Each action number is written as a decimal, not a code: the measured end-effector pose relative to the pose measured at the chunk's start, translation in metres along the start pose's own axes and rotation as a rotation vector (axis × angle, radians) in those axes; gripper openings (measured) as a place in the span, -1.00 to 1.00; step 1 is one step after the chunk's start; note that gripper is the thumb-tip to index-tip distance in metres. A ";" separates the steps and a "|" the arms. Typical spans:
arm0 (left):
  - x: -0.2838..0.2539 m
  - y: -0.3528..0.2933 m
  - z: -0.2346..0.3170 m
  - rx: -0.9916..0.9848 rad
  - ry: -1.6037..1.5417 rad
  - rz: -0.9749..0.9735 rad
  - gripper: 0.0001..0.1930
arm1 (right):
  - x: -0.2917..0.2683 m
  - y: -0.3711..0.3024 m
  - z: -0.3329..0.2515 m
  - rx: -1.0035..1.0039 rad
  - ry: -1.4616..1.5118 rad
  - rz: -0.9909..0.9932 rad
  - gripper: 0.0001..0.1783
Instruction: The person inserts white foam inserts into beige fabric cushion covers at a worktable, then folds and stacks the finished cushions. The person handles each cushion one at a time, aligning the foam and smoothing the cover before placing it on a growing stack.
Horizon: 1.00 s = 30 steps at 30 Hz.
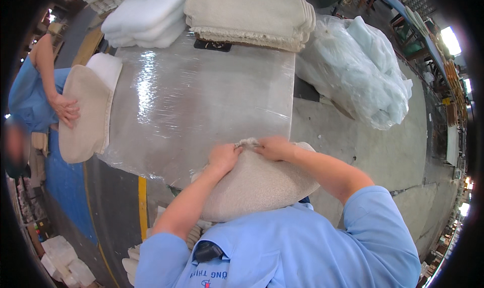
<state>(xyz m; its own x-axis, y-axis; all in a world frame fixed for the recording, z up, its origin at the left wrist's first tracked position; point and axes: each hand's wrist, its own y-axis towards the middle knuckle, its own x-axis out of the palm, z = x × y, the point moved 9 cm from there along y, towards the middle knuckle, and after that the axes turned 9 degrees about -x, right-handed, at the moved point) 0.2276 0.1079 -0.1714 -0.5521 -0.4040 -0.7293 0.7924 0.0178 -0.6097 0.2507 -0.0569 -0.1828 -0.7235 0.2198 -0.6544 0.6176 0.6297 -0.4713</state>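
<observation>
A beige textured cushion cover (262, 184), rounded and filled out, rests against my front at the near edge of the table. My left hand (225, 157) is closed on its gathered far edge. Close beside it, my right hand (275, 148) pinches the same bunched edge, with only a small gap between the two. The fingertips are partly hidden in the folds. Whether padding fills the cover I cannot see. At the table's left side, a co-worker's hand (65, 110) lies on another beige cushion cover (83, 121), from which a white pad (106, 68) sticks out.
The table (212, 96) is wrapped in shiny clear film. Folded beige covers (247, 13) are stacked at its far edge, beside white pads (148, 15) and a small black object (213, 45). A big clear plastic bag (358, 71) of pale material stands to the right.
</observation>
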 end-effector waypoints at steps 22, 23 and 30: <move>-0.011 -0.113 0.025 0.435 0.038 -0.298 -0.45 | -0.021 -0.104 -0.072 -0.231 -0.085 -0.280 -0.30; 0.000 -0.128 0.021 0.441 0.073 -0.251 -0.42 | -0.011 -0.113 -0.071 -0.236 -0.110 -0.282 -0.26; 0.029 -0.132 0.003 0.264 0.130 -0.305 -0.33 | 0.017 -0.106 -0.052 -0.193 -0.173 -0.298 -0.16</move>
<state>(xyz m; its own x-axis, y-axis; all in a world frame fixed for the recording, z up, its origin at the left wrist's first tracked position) 0.1081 0.0908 -0.1112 -0.7864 -0.2353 -0.5712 0.6175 -0.3269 -0.7154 0.1568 -0.0817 -0.1133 -0.7893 -0.1127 -0.6035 0.3068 0.7790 -0.5468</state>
